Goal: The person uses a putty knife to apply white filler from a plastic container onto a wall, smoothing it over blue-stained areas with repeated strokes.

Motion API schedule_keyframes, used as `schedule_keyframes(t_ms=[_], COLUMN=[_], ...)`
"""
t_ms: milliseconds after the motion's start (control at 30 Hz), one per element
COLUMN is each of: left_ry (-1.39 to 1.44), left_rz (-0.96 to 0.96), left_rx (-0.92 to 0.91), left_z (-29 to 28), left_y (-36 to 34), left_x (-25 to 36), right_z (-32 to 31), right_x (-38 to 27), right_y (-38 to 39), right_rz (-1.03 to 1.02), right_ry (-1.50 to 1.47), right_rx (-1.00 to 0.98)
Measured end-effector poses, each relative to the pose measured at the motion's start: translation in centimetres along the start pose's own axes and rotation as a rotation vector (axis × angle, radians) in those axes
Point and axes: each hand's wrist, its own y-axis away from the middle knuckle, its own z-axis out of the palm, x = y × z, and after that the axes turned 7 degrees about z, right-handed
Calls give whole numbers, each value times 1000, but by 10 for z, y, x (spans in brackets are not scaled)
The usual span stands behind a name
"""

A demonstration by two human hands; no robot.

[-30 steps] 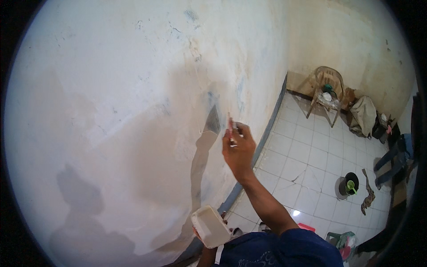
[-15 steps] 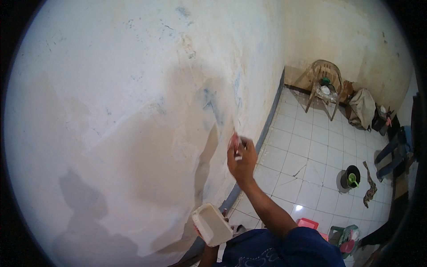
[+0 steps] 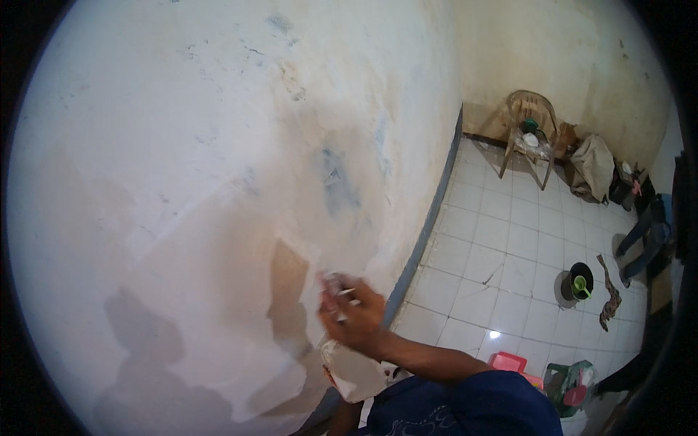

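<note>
From here I see the right hand [image 3: 352, 316] closed around a blurred scraper [image 3: 334, 289], close by the tray [image 3: 356, 376] that the left hand [image 3: 329, 376], mostly hidden, holds near the wall [image 3: 218, 218], so a careless swing could perhaps knock this tray loose.

Moderately bright, slightly dim on the far side. Using tub [image 3: 360, 385] as reference: light hits wall [image 3: 218, 131] from the room side. Broad soft shadows left of tub, crisper arm shadow just above-left. Small blown glare spot on floor [image 3: 472, 269], above and right of tub. Right hand [image 3: 352, 309], directly above tub, motion-blurred; its grip unreadable. Far right of tub falls near black. Fisheye: dark rim, skirting [image 3: 435, 211] bows.
</note>
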Motion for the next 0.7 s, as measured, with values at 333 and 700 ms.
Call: schedule_keyframes(t_ms=[333,700], left_ry=[-74,-69], left_rz=[-15,-30], left_rx=[-4,17], left_z=[13,11], left_y=[-2,1], left_x=[0,1], right_z=[17,-7], right_x=[150,36], right_y=[-35,1], right_rz=[459,117], right_ry=[284,106], right_rx=[134,61])
